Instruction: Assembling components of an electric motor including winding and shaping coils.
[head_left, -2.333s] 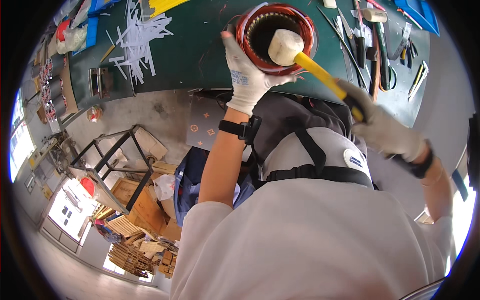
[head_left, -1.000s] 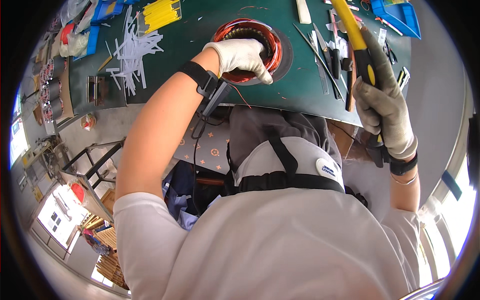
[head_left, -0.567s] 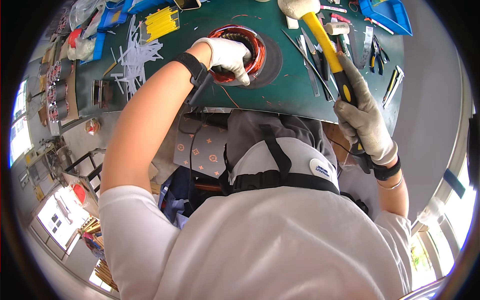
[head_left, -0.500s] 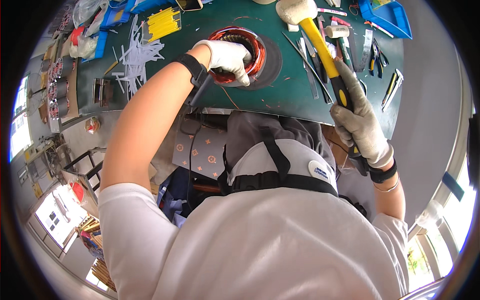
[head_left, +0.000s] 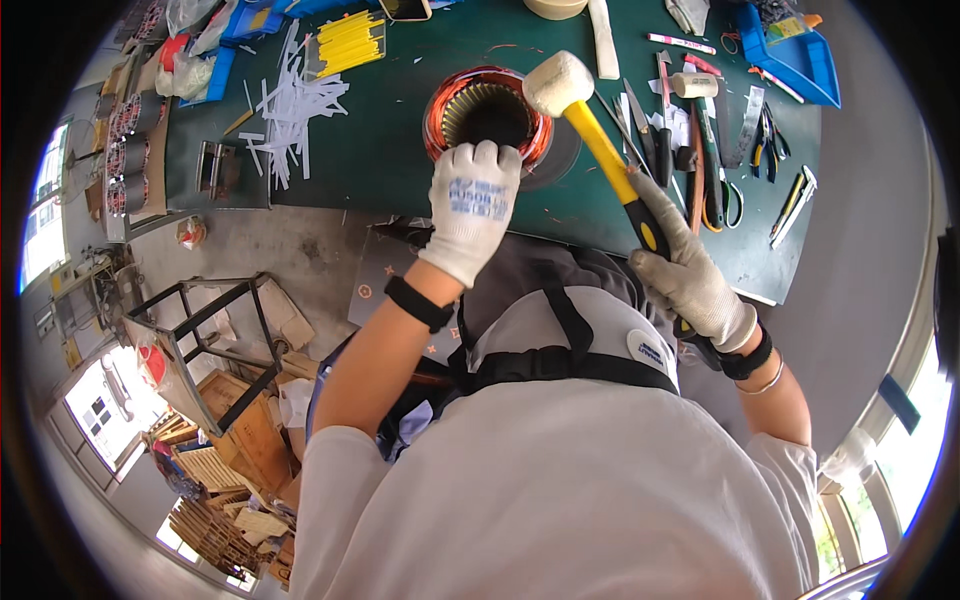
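A motor stator [head_left: 462, 100] with a ring of orange-red copper windings sits on a dark round plate [head_left: 565, 150] on the green table. My gloved left hand [head_left: 476, 205] has its fingers curled over the stator's near rim; the fingertips are hidden inside the bore. In my gloved right hand [head_left: 695, 285] is a mallet [head_left: 600, 145] with a whitish head and a yellow-and-black handle. The mallet is raised at a slant, its head appearing beside the stator's right edge. My right index finger lies along the handle while the other fingers wrap round it.
White strips [head_left: 295, 115] and yellow strips [head_left: 348, 45] lie to the left. On the right are scissors [head_left: 733, 205], pliers [head_left: 768, 145], a utility knife [head_left: 793, 205] and a blue bin [head_left: 805, 60]. A metal block [head_left: 215, 170] stands near the table's left front.
My left hand has moved from across the stator's top to its near rim, uncovering the bore. The mallet head has come down and left toward the stator in my right hand.
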